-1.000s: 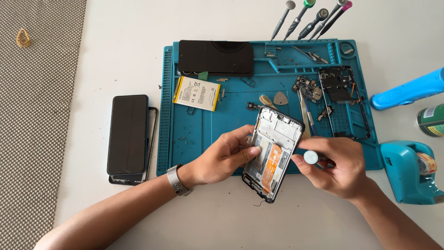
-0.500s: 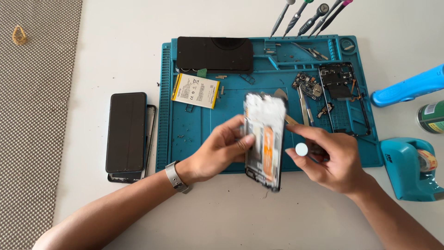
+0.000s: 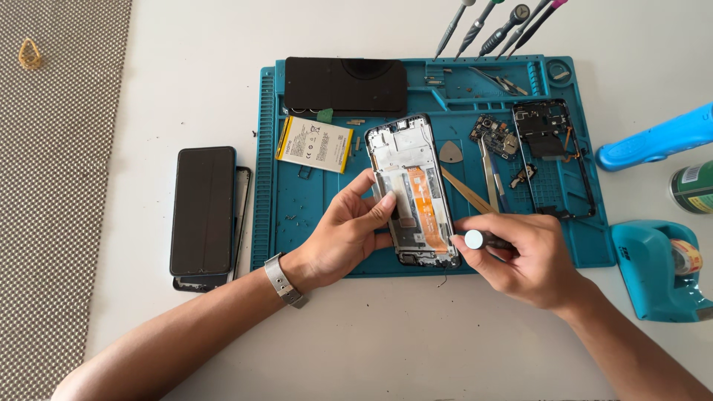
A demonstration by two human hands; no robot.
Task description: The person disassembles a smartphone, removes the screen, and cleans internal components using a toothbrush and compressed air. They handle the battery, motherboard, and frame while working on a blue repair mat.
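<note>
White desk carries a teal work mat, w/ bare room along the near edge & at far left. Left hand comes in from lower left, palm up-ish, fingers clasped on the side of an opened phone frame, held over the mat's front-centre, tilted. Right hand enters from lower right, clenched round a small screwdriver, cap end facing the camera; tip hidden, prob. at the frame's lower edge. Battery lies just left of the frame; tweezers just right.
</note>
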